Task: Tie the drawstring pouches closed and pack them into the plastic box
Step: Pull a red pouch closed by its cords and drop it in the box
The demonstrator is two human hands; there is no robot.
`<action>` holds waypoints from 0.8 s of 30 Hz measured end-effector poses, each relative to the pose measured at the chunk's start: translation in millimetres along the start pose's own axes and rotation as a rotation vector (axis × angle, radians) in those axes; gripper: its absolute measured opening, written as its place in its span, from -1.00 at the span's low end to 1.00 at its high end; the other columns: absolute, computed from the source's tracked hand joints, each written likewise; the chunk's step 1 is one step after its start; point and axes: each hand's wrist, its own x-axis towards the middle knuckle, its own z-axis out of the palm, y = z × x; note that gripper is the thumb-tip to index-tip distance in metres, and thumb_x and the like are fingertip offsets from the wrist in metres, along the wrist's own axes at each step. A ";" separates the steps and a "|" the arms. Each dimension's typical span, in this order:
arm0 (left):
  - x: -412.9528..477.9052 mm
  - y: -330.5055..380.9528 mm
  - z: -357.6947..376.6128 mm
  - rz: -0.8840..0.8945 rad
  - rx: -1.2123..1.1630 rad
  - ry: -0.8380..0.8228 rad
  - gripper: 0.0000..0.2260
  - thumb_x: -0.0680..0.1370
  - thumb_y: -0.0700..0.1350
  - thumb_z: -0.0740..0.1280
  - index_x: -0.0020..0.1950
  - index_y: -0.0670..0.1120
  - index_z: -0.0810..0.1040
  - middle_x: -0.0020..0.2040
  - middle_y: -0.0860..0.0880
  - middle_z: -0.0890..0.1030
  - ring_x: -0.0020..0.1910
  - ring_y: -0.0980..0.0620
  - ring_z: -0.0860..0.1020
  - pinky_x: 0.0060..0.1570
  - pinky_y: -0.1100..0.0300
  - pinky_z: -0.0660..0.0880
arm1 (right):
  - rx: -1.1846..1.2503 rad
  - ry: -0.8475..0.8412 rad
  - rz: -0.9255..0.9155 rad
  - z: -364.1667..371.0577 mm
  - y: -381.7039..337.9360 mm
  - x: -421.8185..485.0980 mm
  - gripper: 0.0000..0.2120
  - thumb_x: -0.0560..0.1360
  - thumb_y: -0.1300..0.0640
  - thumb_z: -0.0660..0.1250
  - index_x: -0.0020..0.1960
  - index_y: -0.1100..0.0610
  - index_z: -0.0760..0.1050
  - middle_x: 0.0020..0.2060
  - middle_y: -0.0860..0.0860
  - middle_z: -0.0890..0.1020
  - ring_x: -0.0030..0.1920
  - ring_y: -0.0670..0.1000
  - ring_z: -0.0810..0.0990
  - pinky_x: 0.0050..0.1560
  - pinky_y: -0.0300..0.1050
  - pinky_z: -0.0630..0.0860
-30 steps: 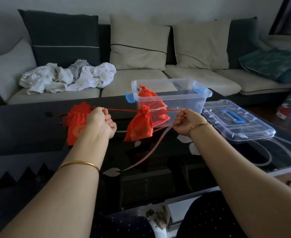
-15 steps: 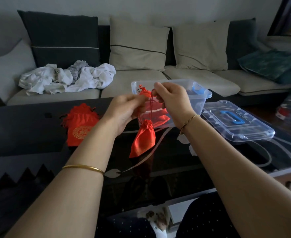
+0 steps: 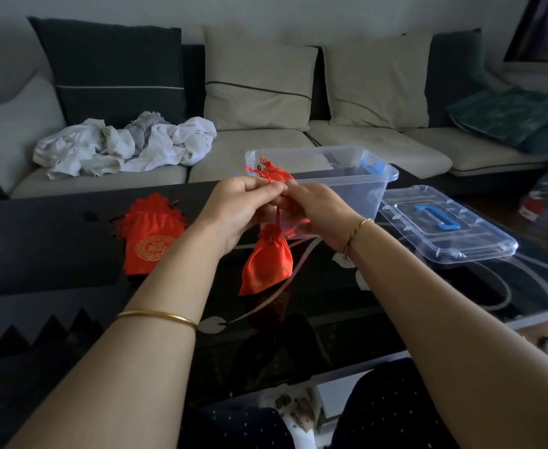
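A small red drawstring pouch (image 3: 267, 262) hangs by its cords above the black table, its mouth gathered shut. My left hand (image 3: 238, 207) and my right hand (image 3: 314, 215) meet just above it, both pinching the red drawstring (image 3: 278, 215). Behind my hands stands the clear plastic box (image 3: 347, 186) with another red pouch (image 3: 274, 173) inside, at its left end. A third red pouch (image 3: 151, 234) with a gold emblem lies flat on the table to the left.
The box's clear lid (image 3: 444, 228) with a blue handle lies on the table to the right. The black glass table (image 3: 39, 247) ends at a sofa (image 3: 363, 147) behind. A heap of white cloth (image 3: 127, 147) lies on the sofa seat.
My hands, first spread wide pulling the cords taut, have come together above the pouch. The pouch now hangs straight down, and my hands have dropped slightly in the last half second.
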 end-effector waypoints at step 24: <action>-1.0 -7.1 4.8 0.553 0.691 0.183 -0.75 0.48 -0.30 0.35 0.08 -0.04 0.61 -0.21 0.15 0.54 -0.17 0.19 0.51 -0.05 0.34 0.45 | 0.311 -0.151 0.107 2.5 18.7 10.8 -0.82 0.58 0.30 0.13 -0.01 0.23 0.52 -0.26 0.07 0.60 -0.25 0.00 0.52 -0.20 -0.14 0.36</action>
